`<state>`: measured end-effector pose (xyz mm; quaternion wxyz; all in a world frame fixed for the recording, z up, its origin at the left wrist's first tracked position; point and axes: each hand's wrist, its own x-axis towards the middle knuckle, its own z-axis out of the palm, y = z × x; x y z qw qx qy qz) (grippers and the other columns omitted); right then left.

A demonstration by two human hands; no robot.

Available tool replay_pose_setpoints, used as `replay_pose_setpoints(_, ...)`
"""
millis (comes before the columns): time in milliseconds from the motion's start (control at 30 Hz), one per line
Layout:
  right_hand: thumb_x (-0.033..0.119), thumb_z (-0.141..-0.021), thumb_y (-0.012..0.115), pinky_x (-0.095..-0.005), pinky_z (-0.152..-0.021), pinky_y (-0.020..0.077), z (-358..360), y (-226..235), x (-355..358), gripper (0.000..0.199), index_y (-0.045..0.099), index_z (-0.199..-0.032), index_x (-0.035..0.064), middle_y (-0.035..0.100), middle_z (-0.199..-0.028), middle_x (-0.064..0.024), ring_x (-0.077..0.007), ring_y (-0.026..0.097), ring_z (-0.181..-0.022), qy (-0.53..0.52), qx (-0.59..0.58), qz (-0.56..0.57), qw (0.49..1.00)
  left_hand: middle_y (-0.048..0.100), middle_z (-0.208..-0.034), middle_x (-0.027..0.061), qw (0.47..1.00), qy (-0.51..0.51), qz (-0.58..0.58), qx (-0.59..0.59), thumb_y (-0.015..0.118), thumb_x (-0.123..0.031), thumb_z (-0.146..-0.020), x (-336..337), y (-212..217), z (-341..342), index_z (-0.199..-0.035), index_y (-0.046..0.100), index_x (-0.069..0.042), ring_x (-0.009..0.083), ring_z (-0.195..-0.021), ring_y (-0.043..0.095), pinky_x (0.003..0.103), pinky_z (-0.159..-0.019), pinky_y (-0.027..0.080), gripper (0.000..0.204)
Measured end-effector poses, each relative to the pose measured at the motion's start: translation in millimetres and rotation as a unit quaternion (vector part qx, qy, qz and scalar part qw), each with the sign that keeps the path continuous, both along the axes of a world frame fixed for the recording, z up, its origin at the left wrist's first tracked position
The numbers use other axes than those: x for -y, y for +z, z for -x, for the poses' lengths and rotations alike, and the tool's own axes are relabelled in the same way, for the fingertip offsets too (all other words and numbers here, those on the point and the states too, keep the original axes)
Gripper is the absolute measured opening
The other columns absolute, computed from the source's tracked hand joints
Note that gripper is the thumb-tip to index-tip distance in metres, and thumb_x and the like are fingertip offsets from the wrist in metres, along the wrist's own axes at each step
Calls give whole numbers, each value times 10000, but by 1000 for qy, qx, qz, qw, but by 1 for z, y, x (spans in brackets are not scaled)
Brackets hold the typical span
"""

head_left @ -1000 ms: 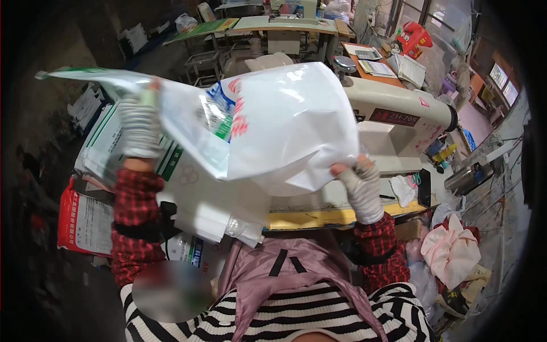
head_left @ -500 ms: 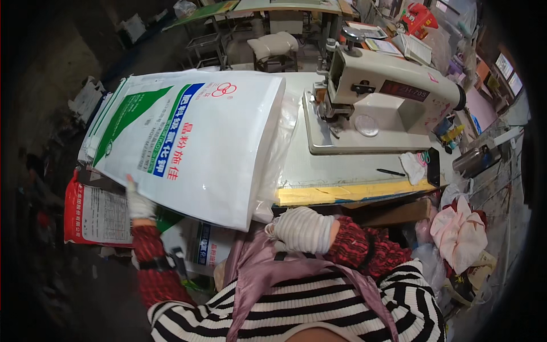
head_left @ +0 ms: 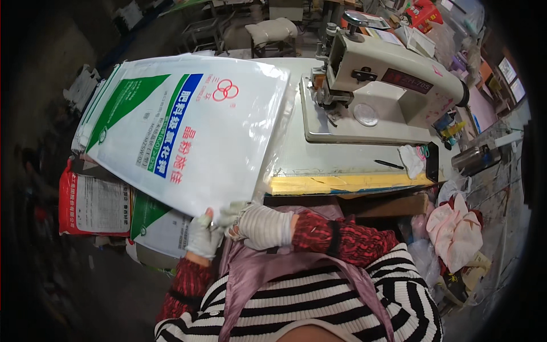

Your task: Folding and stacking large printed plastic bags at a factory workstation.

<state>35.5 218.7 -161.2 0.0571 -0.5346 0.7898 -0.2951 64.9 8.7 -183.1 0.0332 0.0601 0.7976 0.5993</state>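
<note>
A stack of large white woven-plastic sacks (head_left: pixel 239 154) lies on the left of the worktable, printed with a green triangle, a blue stripe and red markings. Clear plastic lining sticks out along its right edge. At the near corner of the top sack my left hand (head_left: pixel 204 236), in a pale glove, is closed on the edge with the thumb up. Right beside it, my gloved right hand (head_left: pixel 259 225) has its fingers bent over the same corner. The two hands are almost touching. Both wrists wear red-and-black knitted sleeves.
A cream sewing machine (head_left: pixel 393 74) stands right of the sacks. Near it lie a black pen (head_left: pixel 388 164), a white cloth (head_left: pixel 411 161) and a black phone (head_left: pixel 433 162). Yellow tape (head_left: pixel 342 184) lines the table's front edge. Below left sits a red-and-white sack (head_left: pixel 97 205); pink cloth (head_left: pixel 456 228) hangs right.
My left hand has moved right along the near edge of the sack to its corner. My right hand has come left from the table front and now grips that corner too.
</note>
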Motion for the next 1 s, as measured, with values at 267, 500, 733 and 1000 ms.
replay_pose_setpoints(267, 268, -747, 688, -432, -876, 477, 106, 43, -67, 440, 629, -1100, 11, 661, -952, -189, -350, 629, -951, -499, -200, 152, 829, 579, -1022, 109, 850, 359, -319, 215, 621, -281, -919, 58, -21, -72, -1151, 511, -89, 245, -883, 608, 408, -714, 533, 321)
replay_pose_setpoints(500, 170, -782, 712, -324, -780, 502, 118, -22, -84, 341, 646, -1065, -9, 698, -898, -164, -248, 663, -835, -502, 158, 117, 842, 576, -1046, 118, 831, 440, -237, 243, 648, -300, -905, 68, -40, -90, -1041, 489, -99, 240, -897, 594, 396, -733, 539, 290)
replay_pose_setpoints(733, 114, -803, 665, -408, -742, 479, 52, 36, -74, 214, 669, -1009, 53, 627, -809, -146, -317, 612, -776, -484, -137, 133, 854, 597, -979, 114, 826, 412, -314, 223, 622, -330, -917, 70, -48, -95, -1085, 510, -74, 247, -871, 609, 393, -718, 538, 325)
replay_pose_setpoints(1000, 51, -857, 521, -253, -888, 431, 25, -65, -133, 441, 533, -1295, 9, 627, -1075, -52, -99, 542, -976, -464, 270, 365, 760, 682, -786, 176, 722, -1, 636, 272, 616, -414, -858, 147, -18, -69, -874, 617, 20, 339, -768, 678, 449, -694, 538, 435)
